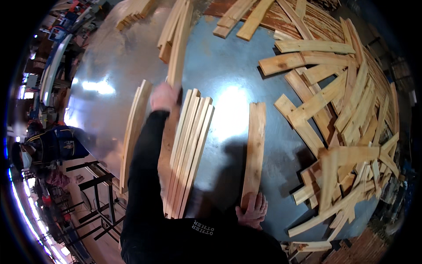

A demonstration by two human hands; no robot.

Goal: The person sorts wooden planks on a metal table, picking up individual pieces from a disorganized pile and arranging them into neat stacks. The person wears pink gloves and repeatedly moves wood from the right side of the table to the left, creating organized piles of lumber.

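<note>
My left hand [164, 97] reaches forward, closed at the near end of a long pale wooden board [179, 48] that points away from me. Its fingertips are partly hidden. My right hand [253, 210] grips the near end of a wider wooden board [255, 147] lying lengthwise on the metal table [220, 145], thumb on its left side and fingers over the right. Between my arms stands a row of narrow boards on edge [190, 149]. Left of my left forearm lies another short stack of boards [133, 132].
A large jumbled heap of boards [351, 105] covers the table's right side. More boards [172, 26] lie at the far side, with another bundle [134, 12] at the far left. A person [55, 145] is beyond the left edge, near a dark metal frame [99, 198].
</note>
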